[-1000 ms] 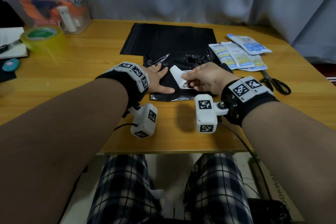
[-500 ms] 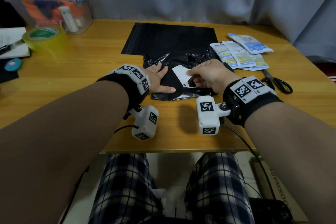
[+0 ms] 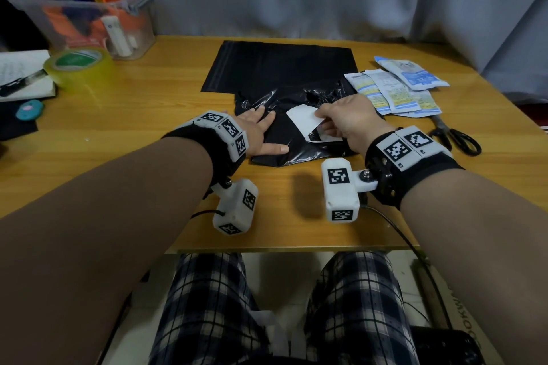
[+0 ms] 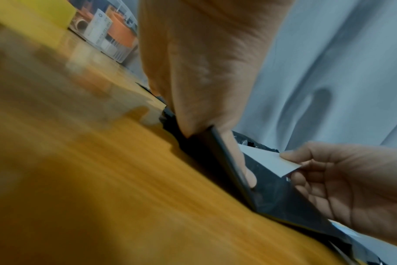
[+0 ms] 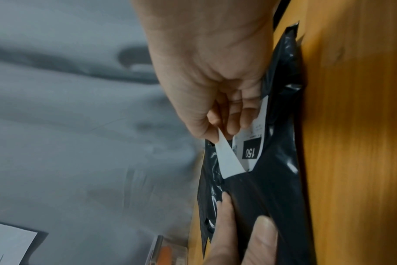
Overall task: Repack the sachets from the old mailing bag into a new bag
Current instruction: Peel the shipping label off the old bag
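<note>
Beside sachets (image 3: 394, 89), scissors (image 3: 455, 136), tape roll (image 3: 78, 67)

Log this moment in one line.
left hand flat on old bag | right hand pinching label | sachets out

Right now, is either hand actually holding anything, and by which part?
The right hand pinches the white shipping label by its peeled-up edge. The left hand holds nothing; it presses flat on the crumpled black mailing bag.

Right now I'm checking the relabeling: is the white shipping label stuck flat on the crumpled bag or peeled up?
Partly peeled: the right hand pinches the label, its blank underside curled up.
</note>
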Demonstrator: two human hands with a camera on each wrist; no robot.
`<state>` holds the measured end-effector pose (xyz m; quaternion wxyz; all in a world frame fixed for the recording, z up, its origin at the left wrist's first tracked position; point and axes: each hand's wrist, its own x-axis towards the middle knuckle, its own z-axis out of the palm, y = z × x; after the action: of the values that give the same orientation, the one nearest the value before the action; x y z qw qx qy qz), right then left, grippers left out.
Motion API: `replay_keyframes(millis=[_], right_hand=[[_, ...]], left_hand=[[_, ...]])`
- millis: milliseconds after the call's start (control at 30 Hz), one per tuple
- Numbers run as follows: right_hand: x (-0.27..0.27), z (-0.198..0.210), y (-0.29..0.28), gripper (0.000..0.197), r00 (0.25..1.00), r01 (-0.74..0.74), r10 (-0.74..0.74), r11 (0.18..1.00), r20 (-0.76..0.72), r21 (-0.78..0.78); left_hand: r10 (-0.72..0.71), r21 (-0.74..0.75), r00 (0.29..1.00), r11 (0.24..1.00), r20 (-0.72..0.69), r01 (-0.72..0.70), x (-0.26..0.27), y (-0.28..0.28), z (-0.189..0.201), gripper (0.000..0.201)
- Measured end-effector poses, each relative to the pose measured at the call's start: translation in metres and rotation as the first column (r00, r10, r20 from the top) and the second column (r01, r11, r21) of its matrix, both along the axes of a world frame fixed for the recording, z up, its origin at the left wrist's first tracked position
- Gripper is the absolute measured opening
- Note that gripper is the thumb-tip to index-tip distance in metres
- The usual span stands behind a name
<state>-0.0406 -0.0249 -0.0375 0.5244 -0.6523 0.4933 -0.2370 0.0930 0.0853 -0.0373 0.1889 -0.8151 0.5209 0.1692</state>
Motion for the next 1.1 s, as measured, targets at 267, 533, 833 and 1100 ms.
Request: replay_keyframes(millis=[267,533,833,1100], right_hand=[[-0.008,0.002,-0.004,0.013,1.000,-0.012,0.010,0.997,-0.026,-0.071],[-0.008,0.009,-0.002,0.013,0.990,-0.139,0.133,0.980,-0.054,-0.141],[0.006,0.020,0.006,0.020,0.902,-0.427,0.385,0.866,-0.198,-0.259],[0.016,0.012,0.009,0.021,0.920,-0.391,0.353,0.856,-0.168,-0.339]], left_hand=[[0.005,0.003,1.000,1.000,0.005,-0.005,0.001,-0.001,-0.003,0.091],[0.002,0.031,0.999,1.000,0.040,-0.003,0.000,-0.004,0.009,0.094],[-0.024,-0.028,0.999,0.999,0.032,0.025,-0.007,-0.005,0.015,0.070],[-0.045,-0.276,0.995,0.961,-0.085,0.019,-0.006,-0.010,0.003,0.064]])
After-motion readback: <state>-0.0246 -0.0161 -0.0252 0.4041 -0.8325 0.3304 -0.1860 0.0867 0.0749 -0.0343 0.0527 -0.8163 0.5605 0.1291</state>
